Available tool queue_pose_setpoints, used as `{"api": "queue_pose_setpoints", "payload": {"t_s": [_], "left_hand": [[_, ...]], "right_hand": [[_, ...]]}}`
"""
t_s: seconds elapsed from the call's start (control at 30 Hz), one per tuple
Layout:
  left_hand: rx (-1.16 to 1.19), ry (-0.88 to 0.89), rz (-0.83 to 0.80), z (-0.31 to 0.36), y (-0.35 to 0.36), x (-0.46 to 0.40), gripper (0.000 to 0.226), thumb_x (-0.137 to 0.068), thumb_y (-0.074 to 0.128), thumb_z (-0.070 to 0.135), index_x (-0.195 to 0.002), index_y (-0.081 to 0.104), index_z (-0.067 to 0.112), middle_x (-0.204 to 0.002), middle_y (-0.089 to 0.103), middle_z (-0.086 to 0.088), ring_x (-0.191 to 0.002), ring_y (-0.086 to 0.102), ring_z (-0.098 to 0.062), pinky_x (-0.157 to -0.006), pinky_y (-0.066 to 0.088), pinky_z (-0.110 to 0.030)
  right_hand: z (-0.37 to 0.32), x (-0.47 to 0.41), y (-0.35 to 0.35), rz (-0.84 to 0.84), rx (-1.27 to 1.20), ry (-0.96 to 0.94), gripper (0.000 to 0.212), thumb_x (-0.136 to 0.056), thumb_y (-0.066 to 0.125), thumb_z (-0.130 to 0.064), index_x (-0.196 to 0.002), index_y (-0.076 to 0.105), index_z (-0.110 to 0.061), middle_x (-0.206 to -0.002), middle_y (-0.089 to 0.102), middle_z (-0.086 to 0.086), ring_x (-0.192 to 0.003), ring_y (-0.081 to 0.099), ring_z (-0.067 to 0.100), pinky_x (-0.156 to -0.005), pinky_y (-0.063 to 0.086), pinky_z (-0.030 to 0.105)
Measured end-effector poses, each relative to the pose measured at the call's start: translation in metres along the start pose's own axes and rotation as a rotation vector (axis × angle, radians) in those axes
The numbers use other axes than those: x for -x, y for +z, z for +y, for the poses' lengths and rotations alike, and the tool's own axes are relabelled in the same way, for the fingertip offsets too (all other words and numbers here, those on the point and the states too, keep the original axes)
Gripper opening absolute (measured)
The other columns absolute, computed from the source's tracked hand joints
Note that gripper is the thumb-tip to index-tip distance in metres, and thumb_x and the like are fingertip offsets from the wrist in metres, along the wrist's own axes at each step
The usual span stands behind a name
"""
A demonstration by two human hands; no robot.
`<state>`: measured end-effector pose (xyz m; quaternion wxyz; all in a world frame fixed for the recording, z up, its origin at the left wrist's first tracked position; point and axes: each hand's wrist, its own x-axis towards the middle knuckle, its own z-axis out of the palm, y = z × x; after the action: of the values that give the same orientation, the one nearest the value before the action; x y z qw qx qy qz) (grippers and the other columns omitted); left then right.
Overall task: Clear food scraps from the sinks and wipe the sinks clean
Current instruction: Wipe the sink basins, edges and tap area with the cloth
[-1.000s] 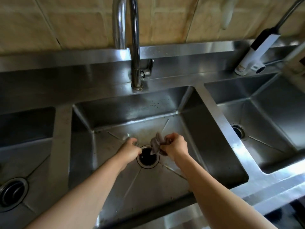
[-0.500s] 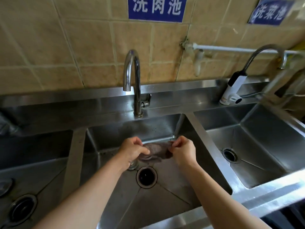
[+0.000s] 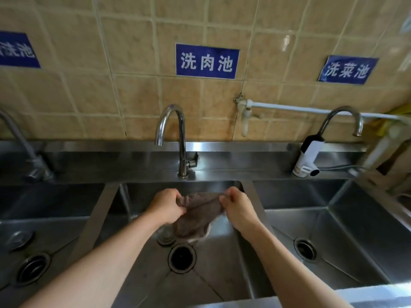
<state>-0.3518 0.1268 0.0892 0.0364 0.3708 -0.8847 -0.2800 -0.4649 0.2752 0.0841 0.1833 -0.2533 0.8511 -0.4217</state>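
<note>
1. Left hand (image 3: 165, 206) and right hand (image 3: 239, 207) each pinch an upper corner of the brown cloth (image 3: 198, 216), stretched between them above the middle sink (image 3: 222, 270).
2. The middle sink holds an open drain (image 3: 182, 255) and a loose strainer (image 3: 165, 236) beside it.
3. The left sink (image 3: 55, 221) holds a drain cover (image 3: 19, 238).

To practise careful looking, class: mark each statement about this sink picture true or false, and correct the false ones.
1. Both hands grip the brown cloth. True.
2. The cloth is held over the middle sink. True.
3. Water runs from the middle tap. False: no water shows.
4. The left hand rests on the tap. False: it holds the cloth, as the right hand does.
5. The middle drain is open. True.
</note>
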Motion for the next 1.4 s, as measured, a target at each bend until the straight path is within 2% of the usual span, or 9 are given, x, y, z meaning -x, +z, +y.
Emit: {"api": "queue_pose_setpoints", "payload": {"t_s": [0.17,0.33,0.53,0.67,0.8,0.97,1.03,1.13,1.4], "left_hand": [[0.668,-0.184,0.117,0.031,-0.001,0.017,0.016,-0.080,0.072,0.011,-0.080,0.058,0.019,-0.082,0.064,-0.003,-0.071,0.058,-0.015,-0.051,0.041,-0.021],[1.062,-0.197,0.038,0.055,-0.003,0.035,0.016,-0.089,0.057,-0.001,-0.085,0.062,0.014,-0.079,0.064,-0.008,-0.067,0.060,-0.018,-0.047,0.046,-0.017],[1.228,-0.150,-0.177,0.067,0.001,0.046,0.031,-0.090,0.048,-0.003,-0.106,0.062,0.020,-0.097,0.068,-0.014,-0.078,0.063,-0.027,-0.066,0.050,-0.032],[1.120,-0.112,-0.394,0.063,0.001,0.047,0.044,-0.087,0.040,-0.009,-0.109,0.061,0.023,-0.087,0.068,-0.011,-0.066,0.066,-0.020,-0.056,0.056,-0.032],[0.883,-0.042,-0.380,0.059,-0.005,0.039,0.039,-0.090,0.041,-0.006,-0.111,0.057,0.022,-0.106,0.069,-0.007,-0.084,0.069,-0.021,-0.074,0.053,-0.036],[0.666,-0.035,-0.206,0.045,-0.014,0.006,0.025,-0.093,0.049,0.008,-0.113,0.060,0.019,-0.108,0.065,-0.003,-0.079,0.061,-0.011,-0.060,0.042,-0.022],[0.618,-0.029,-0.154,0.038,-0.014,-0.010,0.024,-0.093,0.050,0.004,-0.112,0.062,0.013,-0.103,0.064,-0.007,-0.074,0.056,-0.011,-0.053,0.042,-0.016],[0.530,-0.016,-0.126,0.030,-0.011,-0.034,0.023,-0.090,0.051,0.001,-0.108,0.063,0.011,-0.099,0.062,-0.006,-0.093,0.059,-0.021,-0.079,0.047,-0.026],[0.403,-0.005,-0.079,0.021,-0.001,-0.102,0.027,-0.091,0.050,-0.001,-0.114,0.061,0.011,-0.115,0.061,-0.008,-0.107,0.056,-0.019,-0.086,0.043,-0.025]], "right_hand": [[0.016,0.010,-0.025,0.115,0.072,-0.051,0.015,-0.094,0.053,-0.020,-0.097,0.058,-0.006,-0.089,0.062,0.006,-0.086,0.058,0.026,-0.074,0.048,0.036],[0.004,0.020,-0.037,0.161,-0.005,0.035,0.031,-0.089,0.060,-0.026,-0.113,0.052,-0.009,-0.114,0.050,0.011,-0.093,0.051,0.023,-0.085,0.042,0.031],[-0.025,0.033,-0.027,-0.474,-0.943,0.576,0.048,-0.097,0.039,-0.052,-0.113,0.060,-0.011,-0.114,0.064,0.021,-0.100,0.062,0.035,-0.084,0.051,0.049],[-0.025,0.028,-0.009,-0.276,-1.149,0.476,0.030,-0.102,0.035,-0.012,-0.127,0.050,-0.004,-0.123,0.057,0.030,-0.099,0.059,0.041,-0.089,0.046,0.058],[-0.010,0.017,0.000,-0.065,-1.044,0.430,0.033,-0.095,0.031,0.008,-0.112,0.060,0.002,-0.105,0.064,0.030,-0.093,0.063,0.045,-0.088,0.048,0.061],[0.009,-0.003,-0.005,0.201,-0.844,0.456,0.027,-0.092,0.043,0.009,-0.089,0.063,-0.009,-0.080,0.066,0.017,-0.062,0.066,0.029,-0.051,0.054,0.034],[0.016,-0.012,-0.007,0.222,-0.823,0.460,0.028,-0.092,0.045,0.006,-0.090,0.063,-0.015,-0.083,0.067,0.015,-0.067,0.066,0.031,-0.053,0.057,0.038],[0.021,-0.036,-0.006,0.251,-0.797,0.386,0.027,-0.095,0.042,0.003,-0.104,0.063,-0.010,-0.088,0.067,0.015,-0.081,0.067,0.034,-0.076,0.057,0.049],[0.020,-0.132,0.007,0.301,-0.481,0.107,0.033,-0.094,0.048,-0.004,-0.121,0.061,-0.017,-0.111,0.065,0.009,-0.103,0.061,0.023,-0.092,0.046,0.031]]}}
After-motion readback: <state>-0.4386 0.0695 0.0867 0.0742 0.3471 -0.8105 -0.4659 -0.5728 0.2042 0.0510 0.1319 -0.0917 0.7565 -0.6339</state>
